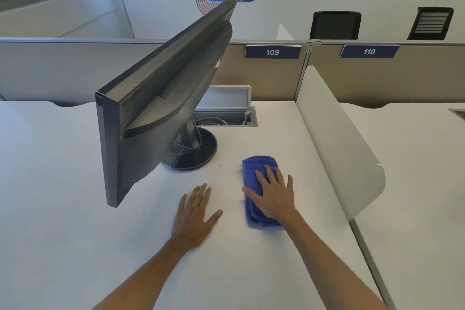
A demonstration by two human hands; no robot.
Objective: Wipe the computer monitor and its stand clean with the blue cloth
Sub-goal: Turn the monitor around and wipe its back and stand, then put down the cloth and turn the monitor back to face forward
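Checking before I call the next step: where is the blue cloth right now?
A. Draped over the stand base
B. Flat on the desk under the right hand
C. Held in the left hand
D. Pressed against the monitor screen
B: the blue cloth lies folded on the desk with the right hand flat on it, apart from the monitor.

White desk (63, 184) carries an open cable tray (226, 114) at its back edge, lid up, cables inside. White curved divider (334, 133) along the desk's right edge. Beige partition (63, 70) behind, blue tags 109 (273, 52) and 110 (369, 51). Two black chair backs (335, 25) beyond it.
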